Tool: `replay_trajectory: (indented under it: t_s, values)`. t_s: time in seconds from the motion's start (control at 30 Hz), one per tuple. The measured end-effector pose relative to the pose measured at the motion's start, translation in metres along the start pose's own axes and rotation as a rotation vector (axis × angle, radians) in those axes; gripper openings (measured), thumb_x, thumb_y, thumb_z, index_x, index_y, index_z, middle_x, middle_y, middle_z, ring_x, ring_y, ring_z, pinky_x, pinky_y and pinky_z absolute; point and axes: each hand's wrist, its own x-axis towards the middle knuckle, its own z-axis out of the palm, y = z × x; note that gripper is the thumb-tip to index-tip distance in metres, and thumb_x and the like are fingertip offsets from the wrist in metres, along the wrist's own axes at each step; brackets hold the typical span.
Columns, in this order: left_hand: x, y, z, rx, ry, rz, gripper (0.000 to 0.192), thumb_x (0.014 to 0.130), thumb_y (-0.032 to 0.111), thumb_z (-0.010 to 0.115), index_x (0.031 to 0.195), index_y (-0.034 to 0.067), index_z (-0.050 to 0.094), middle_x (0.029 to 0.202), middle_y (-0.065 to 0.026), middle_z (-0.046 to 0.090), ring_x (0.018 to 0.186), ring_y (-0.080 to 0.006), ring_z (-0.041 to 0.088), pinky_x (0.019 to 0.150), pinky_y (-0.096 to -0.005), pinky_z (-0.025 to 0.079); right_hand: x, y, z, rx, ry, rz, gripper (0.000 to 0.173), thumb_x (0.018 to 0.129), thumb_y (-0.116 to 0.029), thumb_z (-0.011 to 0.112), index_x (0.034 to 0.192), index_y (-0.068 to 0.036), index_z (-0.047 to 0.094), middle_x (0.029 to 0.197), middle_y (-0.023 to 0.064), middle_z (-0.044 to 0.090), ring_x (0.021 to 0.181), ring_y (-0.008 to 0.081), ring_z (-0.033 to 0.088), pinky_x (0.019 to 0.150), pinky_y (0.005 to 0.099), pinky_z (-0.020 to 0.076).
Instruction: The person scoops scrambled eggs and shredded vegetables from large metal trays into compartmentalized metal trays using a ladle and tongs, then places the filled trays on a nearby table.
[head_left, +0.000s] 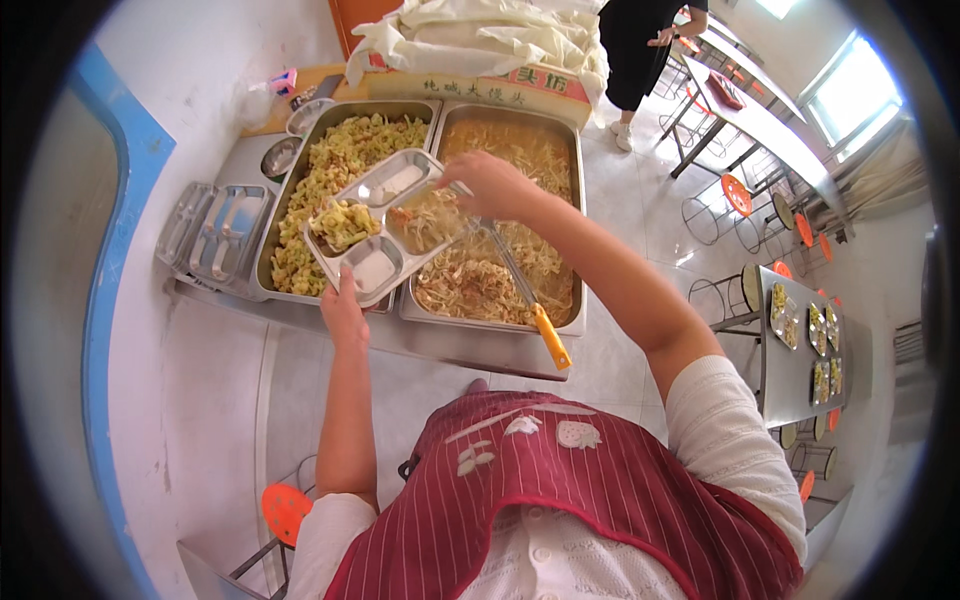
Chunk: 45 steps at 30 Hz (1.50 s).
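My left hand (346, 319) grips the near corner of a metal compartment tray (412, 262), thumb over the rim. The tray is held tilted above two deep steel food pans. Cauliflower (345, 223) fills one compartment and a noodle-like shredded dish (429, 217) another; the other two look bare. My right hand (495, 184) is at the tray's far right edge, fingers curled over the rim by the shredded food; whether they pinch anything is hidden. A ladle with a yellow handle (552, 337) rests in the right pan (581, 247), its handle over the front rim. The left pan (264, 262) holds cauliflower.
Stacked compartment trays (229, 232) and a small metal bowl (280, 157) stand left of the pans. Behind is a cloth-covered box (480, 37) bearing writing. A person (645, 52) stands beyond. Filled trays (821, 330) sit on a table at right, among orange stools (736, 195).
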Motion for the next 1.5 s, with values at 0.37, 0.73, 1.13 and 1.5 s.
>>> replay_trajectory:
  t_s: [0.37, 0.73, 1.13, 1.5]
  values:
    - [-0.006, 0.004, 0.014, -0.035, -0.025, -0.028, 0.033, 0.087, 0.035, 0.061, 0.102, 0.005, 0.057, 0.085, -0.0054, 0.061, 0.068, -0.0138, 0.061, 0.047, -0.027, 0.051, -0.038, -0.003, 0.006, -0.179, 0.022, -0.077, 0.042, 0.069, -0.005, 0.063, 0.11, -0.006, 0.054, 0.103, 0.01, 0.055, 0.103, 0.0273, 0.052, 0.088, 0.0392, 0.0402]
    - [-0.001, 0.007, 0.018, -0.002, -0.049, -0.045, 0.032, 0.089, 0.031, 0.059, 0.104, 0.003, 0.055, 0.088, -0.0059, 0.058, 0.072, -0.0142, 0.06, 0.05, -0.0286, 0.052, -0.01, 0.004, -0.011, 0.007, 0.09, 0.089, 0.054, 0.071, -0.016, 0.071, 0.12, -0.012, 0.051, 0.104, 0.0119, 0.059, 0.1, 0.0293, 0.057, 0.08, 0.0391, 0.0476]
    - [-0.019, 0.009, 0.092, 0.095, -0.163, 0.016, 0.026, 0.092, 0.025, 0.054, 0.096, -0.001, 0.057, 0.081, -0.0066, 0.06, 0.069, -0.0165, 0.06, 0.055, -0.0319, 0.051, -0.083, 0.038, -0.07, -0.194, -0.159, 0.311, 0.103, 0.056, -0.025, 0.084, 0.141, -0.013, 0.028, 0.135, 0.0192, 0.036, 0.122, 0.0334, 0.04, 0.094, 0.0446, 0.0388]
    - [-0.067, -0.027, 0.249, 0.363, -0.55, -0.005, 0.028, 0.094, 0.03, 0.053, 0.09, 0.003, 0.054, 0.077, -0.0013, 0.053, 0.07, -0.011, 0.052, 0.06, -0.0278, 0.044, -0.321, 0.128, -0.225, -0.15, 1.45, 0.699, 0.078, 0.081, -0.011, 0.056, 0.144, -0.004, 0.009, 0.082, 0.0183, 0.059, 0.07, 0.0209, 0.062, 0.053, 0.0334, 0.0449]
